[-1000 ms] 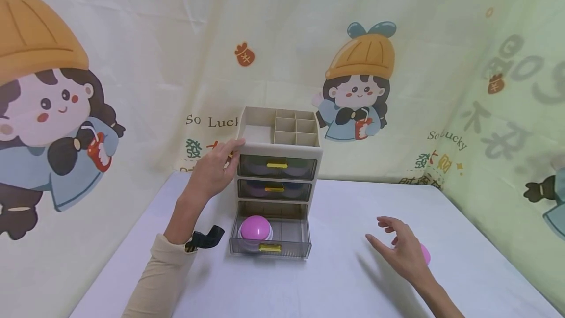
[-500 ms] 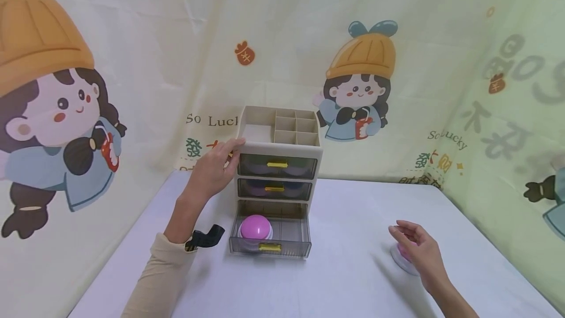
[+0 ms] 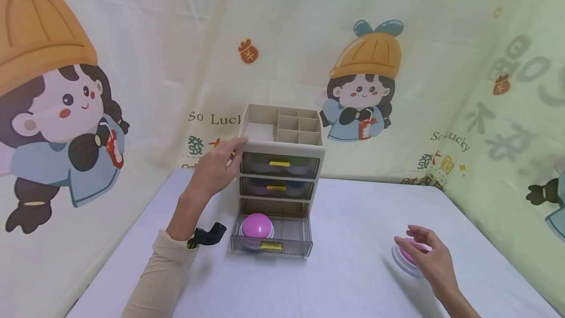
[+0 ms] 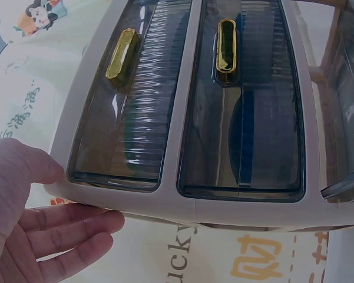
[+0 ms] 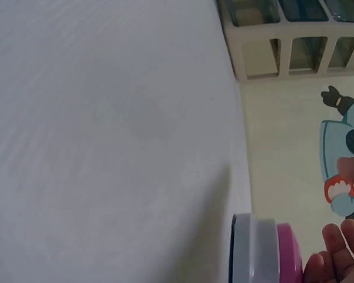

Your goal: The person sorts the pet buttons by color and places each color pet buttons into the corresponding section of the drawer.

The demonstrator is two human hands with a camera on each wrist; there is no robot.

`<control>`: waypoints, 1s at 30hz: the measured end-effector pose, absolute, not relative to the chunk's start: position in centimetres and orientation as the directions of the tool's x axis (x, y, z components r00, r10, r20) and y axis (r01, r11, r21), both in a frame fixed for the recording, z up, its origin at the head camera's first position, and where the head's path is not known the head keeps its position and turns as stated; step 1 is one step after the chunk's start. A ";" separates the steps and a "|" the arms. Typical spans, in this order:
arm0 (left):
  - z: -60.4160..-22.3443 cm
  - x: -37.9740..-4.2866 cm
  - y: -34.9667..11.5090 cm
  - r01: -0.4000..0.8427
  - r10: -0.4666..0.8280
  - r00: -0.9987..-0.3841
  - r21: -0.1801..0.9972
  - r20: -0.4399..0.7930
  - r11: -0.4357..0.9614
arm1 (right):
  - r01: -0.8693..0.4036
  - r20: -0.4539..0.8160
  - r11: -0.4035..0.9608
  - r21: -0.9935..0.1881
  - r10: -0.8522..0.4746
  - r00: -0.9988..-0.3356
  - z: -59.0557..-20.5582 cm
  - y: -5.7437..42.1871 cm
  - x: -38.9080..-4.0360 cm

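Note:
A beige desktop drawer organizer [image 3: 282, 148] has smoky clear drawers with yellow handles. Its bottom drawer [image 3: 289, 234] is pulled out and holds a round thing with a pink dome [image 3: 257, 225] and pale base. My left hand [image 3: 215, 167] grips the organizer's upper left corner; in the left wrist view the thumb [image 4: 44, 168] lies on the front frame and the fingers sit along the side. My right hand [image 3: 434, 261] hovers, fingers loosely curved, over a second round thing with a pink dome and white base [image 5: 256, 250] on the table, partly hiding it.
The two upper drawers [image 3: 279, 166] are closed, with dim shapes inside. Small compartments [image 3: 297, 126] divide the organizer's top. A patterned cloth backdrop [image 3: 282, 23] rises behind and beside the white table [image 3: 348, 239]. A black strap piece [image 3: 209, 234] sticks out at the left wrist.
My right hand has moved right to the pink-domed thing on the table, uncovering more of its base. The left hand keeps its grip on the organizer. The head view has shifted slightly.

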State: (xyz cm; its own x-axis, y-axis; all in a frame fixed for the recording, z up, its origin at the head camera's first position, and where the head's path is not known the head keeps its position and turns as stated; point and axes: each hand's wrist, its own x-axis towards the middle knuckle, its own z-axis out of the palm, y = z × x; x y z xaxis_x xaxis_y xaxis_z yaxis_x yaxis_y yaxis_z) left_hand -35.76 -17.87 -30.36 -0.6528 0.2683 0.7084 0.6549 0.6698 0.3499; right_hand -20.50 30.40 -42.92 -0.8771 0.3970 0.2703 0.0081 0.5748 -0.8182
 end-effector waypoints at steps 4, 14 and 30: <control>-30.4 -35.6 -17.7 0.651 0.267 -0.657 0.352 0.705 0.672 | 0.028 0.273 0.610 -0.792 0.395 -0.877 -43.3 31.0 -20.3; -30.3 -35.0 -17.5 0.645 0.261 -0.658 0.348 0.707 0.681 | 0.017 0.283 0.640 -0.768 0.363 -0.887 -43.6 32.0 -20.1; -30.4 -35.0 -17.5 0.655 0.268 -0.648 0.342 0.713 0.674 | 0.018 0.310 0.694 -0.720 0.345 -0.886 -44.5 33.5 -19.7</control>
State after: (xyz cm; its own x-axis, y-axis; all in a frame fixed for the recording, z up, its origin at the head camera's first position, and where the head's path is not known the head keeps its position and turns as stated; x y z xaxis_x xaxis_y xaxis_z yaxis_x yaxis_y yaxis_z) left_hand -34.95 -17.51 -30.35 -0.6480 0.2678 0.7130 0.6547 0.6743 0.3416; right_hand -19.72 33.53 -44.46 -0.8858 0.3449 0.3104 0.0180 0.6940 -0.7197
